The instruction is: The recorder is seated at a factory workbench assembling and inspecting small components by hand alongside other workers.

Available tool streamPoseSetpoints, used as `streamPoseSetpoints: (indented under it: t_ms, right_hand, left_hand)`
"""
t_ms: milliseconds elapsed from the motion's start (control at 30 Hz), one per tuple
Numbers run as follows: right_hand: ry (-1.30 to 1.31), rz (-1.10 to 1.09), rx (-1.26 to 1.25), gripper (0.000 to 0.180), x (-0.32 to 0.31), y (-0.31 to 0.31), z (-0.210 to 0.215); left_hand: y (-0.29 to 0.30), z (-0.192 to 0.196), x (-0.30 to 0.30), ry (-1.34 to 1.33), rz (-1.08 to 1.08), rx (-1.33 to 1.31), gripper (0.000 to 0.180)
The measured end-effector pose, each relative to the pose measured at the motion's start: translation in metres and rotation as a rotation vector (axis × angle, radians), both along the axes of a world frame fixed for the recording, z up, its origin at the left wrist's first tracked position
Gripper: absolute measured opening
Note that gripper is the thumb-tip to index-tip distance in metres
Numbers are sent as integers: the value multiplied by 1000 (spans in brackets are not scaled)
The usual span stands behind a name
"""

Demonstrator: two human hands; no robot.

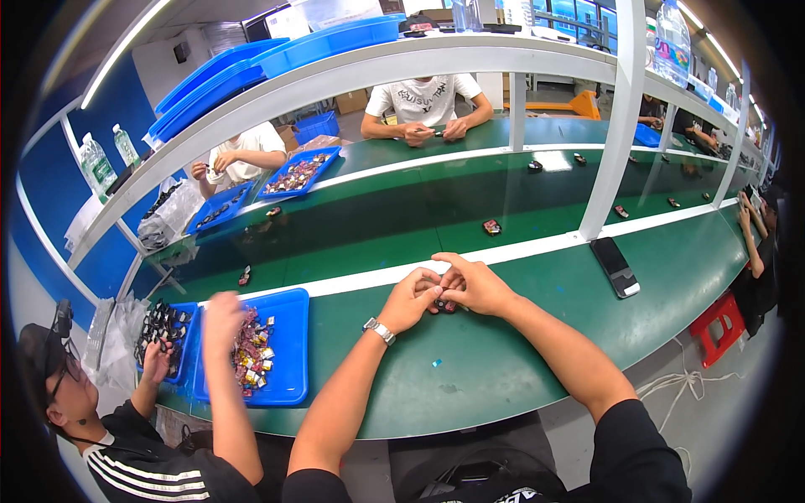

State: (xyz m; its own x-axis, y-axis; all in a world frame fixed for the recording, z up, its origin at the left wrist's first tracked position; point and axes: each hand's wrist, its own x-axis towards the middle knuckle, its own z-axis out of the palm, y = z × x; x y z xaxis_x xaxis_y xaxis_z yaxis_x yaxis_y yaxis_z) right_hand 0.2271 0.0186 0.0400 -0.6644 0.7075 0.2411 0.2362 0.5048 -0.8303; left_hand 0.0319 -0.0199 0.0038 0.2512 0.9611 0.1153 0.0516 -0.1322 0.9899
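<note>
Long green bench [503,369] under a white shelf frame [620,109]. Left hand [409,299] and right hand [474,283] both pinched one small dark part [444,305] near the white strip [537,245]; bare surface sat toward the near edge.

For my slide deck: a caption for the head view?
Both hands pinch a small part over a green bench.

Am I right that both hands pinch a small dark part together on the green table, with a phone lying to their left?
Not quite. In the head view the phone lies to the right of the left hand and right hand, which do hold the small dark part over the green table.
</note>
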Motion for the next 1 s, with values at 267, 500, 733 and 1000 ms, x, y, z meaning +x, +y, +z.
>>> streamPoseSetpoints:
  t_ms: [267, 500, 733, 1000]
  right_hand:
    - [54, -60, 300, 40, 3, 2, -6]
    - [114, -113, -86, 41, -1, 7, -12]
    - [137, -242, -319, 44, -5, 5, -10]
    - [100, -264, 1, 27, -5, -1, -7]
  left_hand:
    - [-5, 13, 0, -169, -19, -151, 31]
    - [-4, 11, 0, -139, 62, -134, 26]
    - [-4, 13, 4, -167, 225, -94, 32]
    - [-5, 11, 3, -218, 139, -126, 38]
